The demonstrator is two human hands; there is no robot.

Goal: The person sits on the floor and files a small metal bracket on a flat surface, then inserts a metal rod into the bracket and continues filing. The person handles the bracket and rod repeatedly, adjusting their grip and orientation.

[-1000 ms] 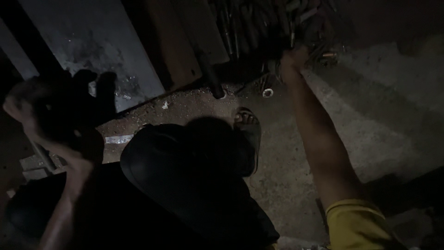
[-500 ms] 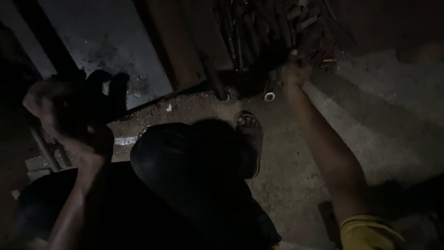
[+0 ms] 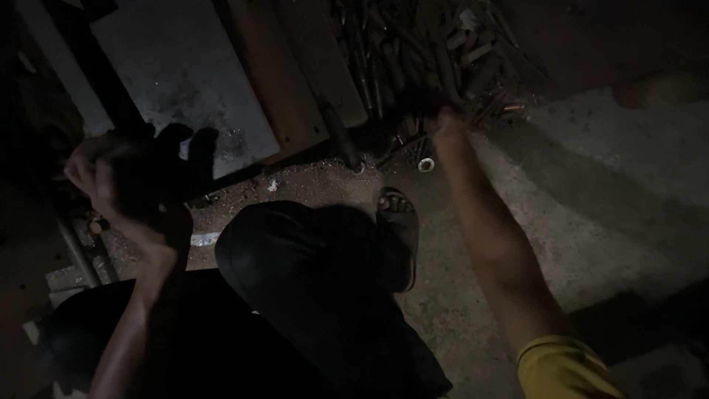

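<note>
Tool pile (image 3: 413, 66) lies at the floor's (image 3: 591, 222) far edge, beside a wooden plank (image 3: 281, 81). Right hand (image 3: 447, 129) reaches into it, fingers curled, grip unclear in the dark. Left hand (image 3: 122, 185) raised, fisted, possibly holding something. Sandal (image 3: 397, 236) below.

My right hand (image 3: 448, 127): arm stretched forward, fingers curled at the near edge of a heap of dark rods and tools (image 3: 413, 52); whether it holds one, I cannot tell in the gloom. Small metal ring (image 3: 425, 165): on the floor just beside that hand. My left hand (image 3: 122, 185): raised, fisted, contents too dark to make out. Grey metal sheet (image 3: 177, 89): flat beyond it, wooden plank (image 3: 277, 81) alongside. My sandalled foot (image 3: 397, 233): on concrete floor (image 3: 591, 214).
</note>
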